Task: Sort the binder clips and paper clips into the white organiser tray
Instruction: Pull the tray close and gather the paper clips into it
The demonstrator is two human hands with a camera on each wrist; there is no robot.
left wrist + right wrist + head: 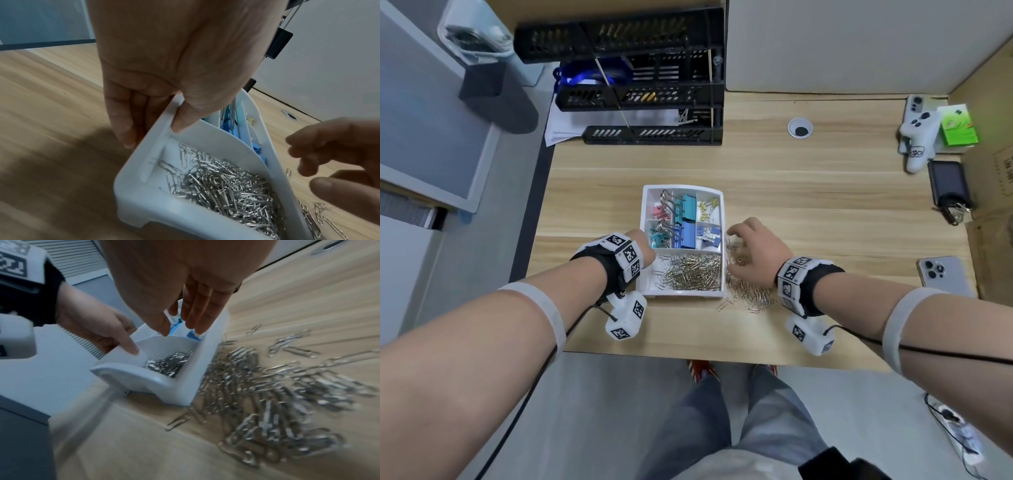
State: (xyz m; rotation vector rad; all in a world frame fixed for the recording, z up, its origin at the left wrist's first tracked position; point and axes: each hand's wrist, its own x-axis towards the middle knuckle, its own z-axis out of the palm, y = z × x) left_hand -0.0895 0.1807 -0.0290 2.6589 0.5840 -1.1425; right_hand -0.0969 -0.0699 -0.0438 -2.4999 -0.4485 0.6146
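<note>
Paper clips [751, 297] lie in a loose silver heap on the wooden surface [825, 212], nearest to us, just beside the right wall of the white organiser tray [644, 205]. More paper clips fill the tray's wide near compartment [693, 272]. Our left hand [164, 65] grips the tray's left wall, thumb [185, 118] hooked over the rim onto the inner side and fingers [121, 116] pressed against the outside. Our right hand [755, 251] hovers above the heap beside the tray's right wall, its fingers [202, 308] relaxed, pointing down and holding nothing that we can see. Beyond the near compartment, the smaller compartments hold binder clips [686, 219]: pink and teal on the left, large teal and blue ones in the middle, small yellow and blue ones on the right. Farther off on the right lie a grey phone [943, 274] and a white controller [917, 132] next to a green box [959, 128]. At the far left edge stands a black stacked letter tray [654, 89].
</note>
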